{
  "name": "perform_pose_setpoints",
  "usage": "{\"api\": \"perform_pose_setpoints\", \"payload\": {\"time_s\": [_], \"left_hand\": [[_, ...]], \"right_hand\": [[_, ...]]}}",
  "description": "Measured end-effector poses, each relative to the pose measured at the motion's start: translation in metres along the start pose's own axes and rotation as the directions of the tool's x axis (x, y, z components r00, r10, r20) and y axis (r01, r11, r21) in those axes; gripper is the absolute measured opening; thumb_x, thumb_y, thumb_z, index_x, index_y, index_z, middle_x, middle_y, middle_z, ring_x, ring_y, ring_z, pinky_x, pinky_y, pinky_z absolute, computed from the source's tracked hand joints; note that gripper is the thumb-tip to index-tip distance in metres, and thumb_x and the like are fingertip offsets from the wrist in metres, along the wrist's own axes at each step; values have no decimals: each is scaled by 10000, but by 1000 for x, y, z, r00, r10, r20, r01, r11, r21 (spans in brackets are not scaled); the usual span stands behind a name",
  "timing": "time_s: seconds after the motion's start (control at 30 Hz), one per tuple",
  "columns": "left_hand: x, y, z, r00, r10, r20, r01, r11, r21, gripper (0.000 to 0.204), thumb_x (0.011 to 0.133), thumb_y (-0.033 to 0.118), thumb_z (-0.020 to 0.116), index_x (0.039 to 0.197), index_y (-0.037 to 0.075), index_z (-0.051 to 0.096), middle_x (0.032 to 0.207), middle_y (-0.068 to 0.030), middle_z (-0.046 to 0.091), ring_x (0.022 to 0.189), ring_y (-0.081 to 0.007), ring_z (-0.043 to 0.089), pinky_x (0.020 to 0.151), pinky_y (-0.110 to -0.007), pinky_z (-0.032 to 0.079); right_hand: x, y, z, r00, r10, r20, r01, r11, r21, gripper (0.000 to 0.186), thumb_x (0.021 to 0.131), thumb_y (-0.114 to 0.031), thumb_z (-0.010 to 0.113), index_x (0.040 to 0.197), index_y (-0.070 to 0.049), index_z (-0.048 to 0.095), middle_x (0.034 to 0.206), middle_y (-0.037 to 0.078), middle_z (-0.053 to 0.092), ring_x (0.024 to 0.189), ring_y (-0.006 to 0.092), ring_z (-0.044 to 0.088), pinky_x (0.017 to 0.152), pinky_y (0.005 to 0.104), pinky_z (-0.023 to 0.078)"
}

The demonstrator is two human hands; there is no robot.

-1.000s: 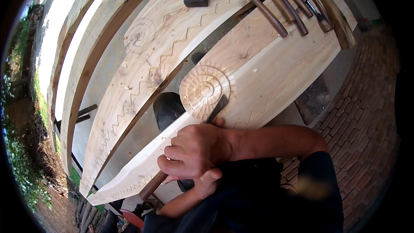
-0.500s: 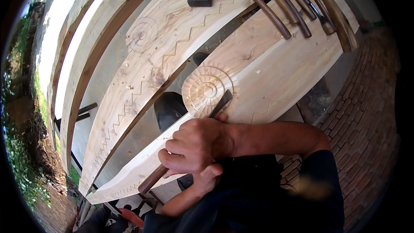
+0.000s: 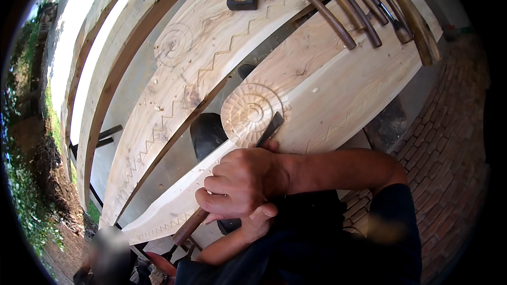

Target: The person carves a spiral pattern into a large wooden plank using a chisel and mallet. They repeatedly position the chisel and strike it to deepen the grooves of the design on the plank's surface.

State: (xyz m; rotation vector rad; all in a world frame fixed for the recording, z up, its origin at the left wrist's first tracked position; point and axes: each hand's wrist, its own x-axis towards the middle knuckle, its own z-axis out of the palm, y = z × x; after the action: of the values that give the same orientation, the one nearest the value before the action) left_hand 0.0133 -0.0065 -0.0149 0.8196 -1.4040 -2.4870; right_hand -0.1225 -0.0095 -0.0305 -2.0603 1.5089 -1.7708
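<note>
- Head view: gripping a chisel (image 3: pixel 191 226) by its brown wooden handle in the right hand (image 3: pixel 240 179), with fingers curled tight around it.
- Pointing the dark, flared blade (image 3: pixel 270 130) up and rightward over the lower right rim of a round carved rosette (image 3: pixel 252 112); cannot tell actual contact at the tip.
- Tucking the left hand (image 3: pixel 257 222) just beneath the right, thumb showing; cannot tell the set of the other fingers, mostly hidden there.
- Working over the near board (image 3: pixel 359 82), carved with the rosette and zigzag lines and bearing a pale chip (image 3: pixel 315 90).
- Facing, across a gap, a far board (image 3: pixel 216 39) with faint circles, another zigzag and a square black dish (image 3: pixel 242 5).
- Seeing wooden-handled tools (image 3: pixel 331 21) side by side at upper right, brick floor (image 3: pixel 438 142) at right, another person (image 3: pixel 113 266) at lower left.
</note>
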Motion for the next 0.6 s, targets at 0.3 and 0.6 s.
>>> {"api": "perform_pose_setpoints", "payload": {"time_s": [0.3, 0.6], "left_hand": [[1, -4, 2, 1000, -7, 14, 7, 1000, 10, 1044, 786, 548, 940, 1521, -18, 461, 1411, -200, 615, 1318, -339, 614, 1135, -434, 468], [-7, -5, 5, 998, 4, 59, -8, 998, 61, 976, 801, 511, 944, 1494, -19, 507, 1369, -197, 650, 1278, -340, 648, 1100, -426, 502]], "right_hand": [[1, 9, -7, 999, -31, -36, 30, 999, -32, 430, 778, -355, 891, 937, -43, 641, 688, -4, 484, 540, 131, 593, 447, 295, 468], [2, -2, -8, 999, -15, 30, 14, 1000, 20, 369, 870, -353, 827, 895, -52, 615, 705, 27, 555, 572, 172, 662, 491, 318, 526]]}}
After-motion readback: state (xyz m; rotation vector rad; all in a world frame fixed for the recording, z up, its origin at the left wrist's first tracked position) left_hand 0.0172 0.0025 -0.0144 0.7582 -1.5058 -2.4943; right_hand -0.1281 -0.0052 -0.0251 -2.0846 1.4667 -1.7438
